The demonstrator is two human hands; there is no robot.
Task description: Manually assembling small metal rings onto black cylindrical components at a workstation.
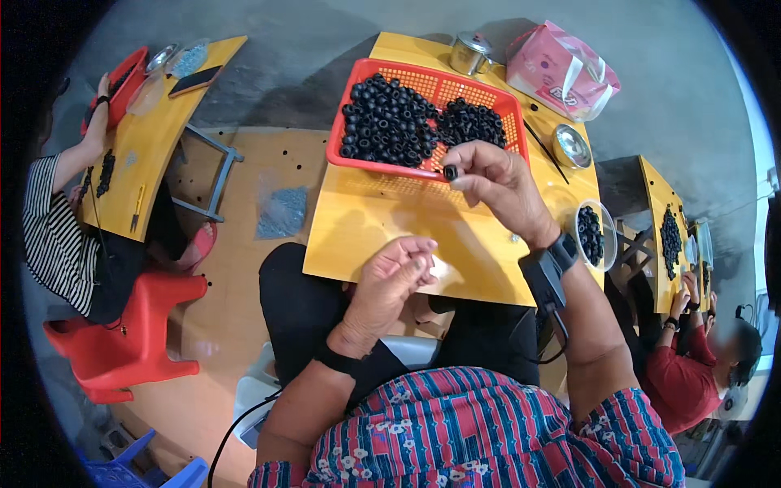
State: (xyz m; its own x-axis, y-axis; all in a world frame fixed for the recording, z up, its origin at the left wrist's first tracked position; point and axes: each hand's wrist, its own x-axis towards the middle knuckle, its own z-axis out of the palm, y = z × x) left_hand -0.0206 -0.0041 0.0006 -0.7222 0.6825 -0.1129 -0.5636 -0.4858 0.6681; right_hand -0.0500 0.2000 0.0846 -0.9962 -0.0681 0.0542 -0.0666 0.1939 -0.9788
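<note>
My right hand (500,187) pinches a small black ring-shaped piece (450,172) between thumb and fingertips, just over the near rim of a red plastic basket (335,134). Inside the basket lie a heap of larger black ring pieces (386,118) and, to its right, a pile of smaller black pieces (472,124). Lower down, above the table's near edge, my left hand (393,281) has its thumb and fingers pressed together. Whatever it may hold is too small or hidden to make out.
On my yellow table (366,236) stand a clear tub of black pieces (592,236), a metal bowl (571,146), a metal pot (470,54) and a pink bag (560,69). A black stick (547,152) lies nearby. People sit at tables left and right; a red chair (134,333) stands left.
</note>
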